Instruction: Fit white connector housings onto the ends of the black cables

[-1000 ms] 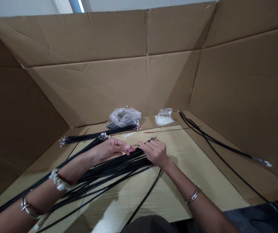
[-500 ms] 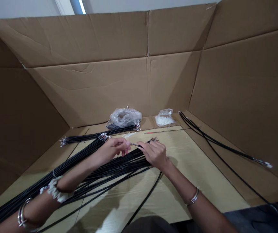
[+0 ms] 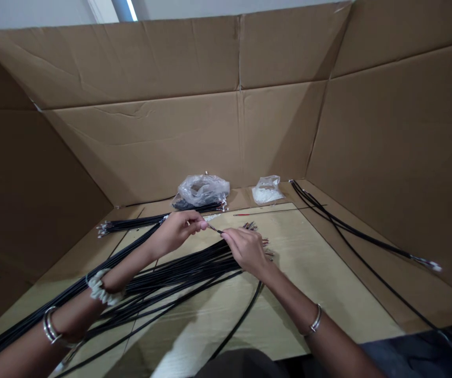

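My right hand is closed around a black cable, which runs out below it toward the front of the table. At the cable's stripped end, my left hand pinches the thin wires between thumb and finger. What sits at the very tip is hidden by those fingers. Under both hands lies a loose spread of black cables with bare coloured wire ends beside my right hand. A second thick bundle of black cables passes behind my left forearm.
Behind my hands lie a clear plastic bag, a smaller bag of white connectors and a cable bundle with white-tipped ends. Several cables run along the right side. Cardboard walls enclose the table.
My left hand has moved slightly up and left, tilting the wire end upward. My right hand has shifted a little left, still holding the cable.
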A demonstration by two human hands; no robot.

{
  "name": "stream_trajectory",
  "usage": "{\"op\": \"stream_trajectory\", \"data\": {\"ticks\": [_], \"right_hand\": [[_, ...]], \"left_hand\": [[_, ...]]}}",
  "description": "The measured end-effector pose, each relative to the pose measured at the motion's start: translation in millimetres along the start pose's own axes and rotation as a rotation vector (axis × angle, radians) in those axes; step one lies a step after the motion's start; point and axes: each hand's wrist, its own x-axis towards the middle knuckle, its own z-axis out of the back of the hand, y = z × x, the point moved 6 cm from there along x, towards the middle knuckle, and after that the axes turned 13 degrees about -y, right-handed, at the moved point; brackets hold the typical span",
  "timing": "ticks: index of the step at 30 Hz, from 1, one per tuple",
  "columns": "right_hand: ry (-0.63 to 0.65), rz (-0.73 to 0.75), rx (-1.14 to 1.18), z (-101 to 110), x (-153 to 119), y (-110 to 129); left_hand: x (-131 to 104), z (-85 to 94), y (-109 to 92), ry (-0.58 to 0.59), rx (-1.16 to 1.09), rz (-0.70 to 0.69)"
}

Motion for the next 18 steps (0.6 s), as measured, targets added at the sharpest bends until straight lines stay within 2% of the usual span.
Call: {"op": "stream_trajectory", "data": {"ticks": [8, 11, 14, 18], "right_hand": [[0.032, -0.055, 0.024, -4, -2, -6], [0.007, -0.071, 0.030, -2, -3, -9], [-0.034, -0.065, 0.016, -1, -5, -12], [-0.112, -0.028, -0.055, 2, -9, -15]], "left_hand": [[1, -4.4, 5, 0.021, -0.011, 0.083], [-3, 3.0, 9, -0.034, -0.017, 0.172], [-14, 14.1, 16, -0.123, -0.032, 0.259], [-42, 14.8, 23, -0.135, -0.023, 0.310]]}}
